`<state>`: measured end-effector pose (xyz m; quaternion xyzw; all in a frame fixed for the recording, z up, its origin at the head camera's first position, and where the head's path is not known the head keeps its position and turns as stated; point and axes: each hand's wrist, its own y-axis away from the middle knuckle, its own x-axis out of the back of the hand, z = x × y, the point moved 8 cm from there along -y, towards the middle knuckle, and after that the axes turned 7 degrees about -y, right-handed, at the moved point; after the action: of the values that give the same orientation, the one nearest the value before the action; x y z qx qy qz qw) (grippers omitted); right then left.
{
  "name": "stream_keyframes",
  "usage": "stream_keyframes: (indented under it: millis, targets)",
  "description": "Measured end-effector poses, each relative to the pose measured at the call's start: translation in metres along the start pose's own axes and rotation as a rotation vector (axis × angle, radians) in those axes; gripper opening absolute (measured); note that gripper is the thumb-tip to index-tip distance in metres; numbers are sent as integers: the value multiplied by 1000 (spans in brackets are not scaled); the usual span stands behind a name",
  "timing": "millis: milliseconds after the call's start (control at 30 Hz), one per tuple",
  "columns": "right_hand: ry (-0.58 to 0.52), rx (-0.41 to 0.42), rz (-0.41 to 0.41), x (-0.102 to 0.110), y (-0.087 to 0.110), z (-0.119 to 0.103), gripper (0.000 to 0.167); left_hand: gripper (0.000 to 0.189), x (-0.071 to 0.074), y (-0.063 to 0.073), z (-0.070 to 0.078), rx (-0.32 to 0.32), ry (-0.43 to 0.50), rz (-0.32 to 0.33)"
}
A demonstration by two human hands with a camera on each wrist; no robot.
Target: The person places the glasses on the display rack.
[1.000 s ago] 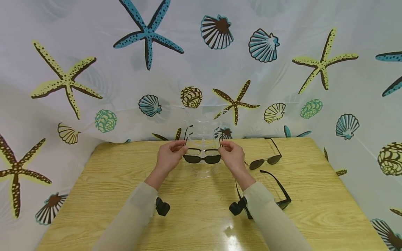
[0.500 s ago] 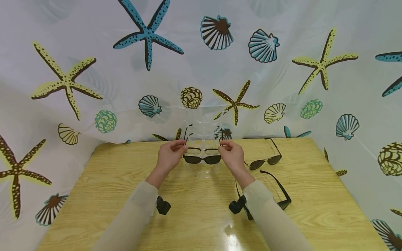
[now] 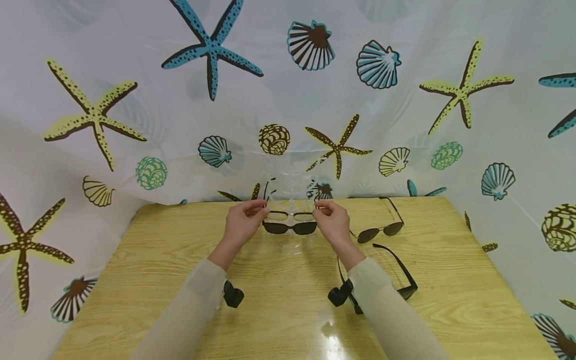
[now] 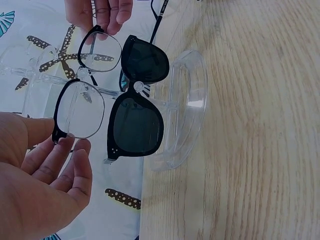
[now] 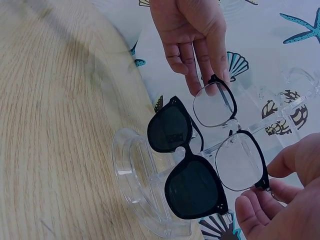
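A pair of clear-lens eyeglasses with black upper rims sits across the nose rest of a transparent display stand. Its left end is pinched between the thumb and fingers of my left hand. At the opposite end, the thumb and fingers of my right hand pinch the frame by the hinge. Black sunglasses with dark lenses rest on the stand one level lower, just in front of the eyeglasses. The stand's upper tiers hold no glasses and stand against the patterned cloth.
Thin-framed sunglasses lie on the wooden table right of the stand. Nearer, thick black glasses lie partly hidden under the right forearm. A white cloth printed with starfish and shells hangs behind the table and along both sides.
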<state>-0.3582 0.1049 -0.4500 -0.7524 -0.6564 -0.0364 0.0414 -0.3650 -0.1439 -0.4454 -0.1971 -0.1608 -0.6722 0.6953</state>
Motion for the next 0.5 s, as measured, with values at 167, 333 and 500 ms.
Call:
stream_keyframes:
  millis: [167,333,500]
  targets:
    - [15,-6,-2,0,0,0,37,37,1,0,-1,-1,9,5]
    - [32,-6,0,0,0,0,36,38,2,2,-2,5,26,11]
    - [57,-5,1,3,1,1,34,38,4,5,-5,10,44,24]
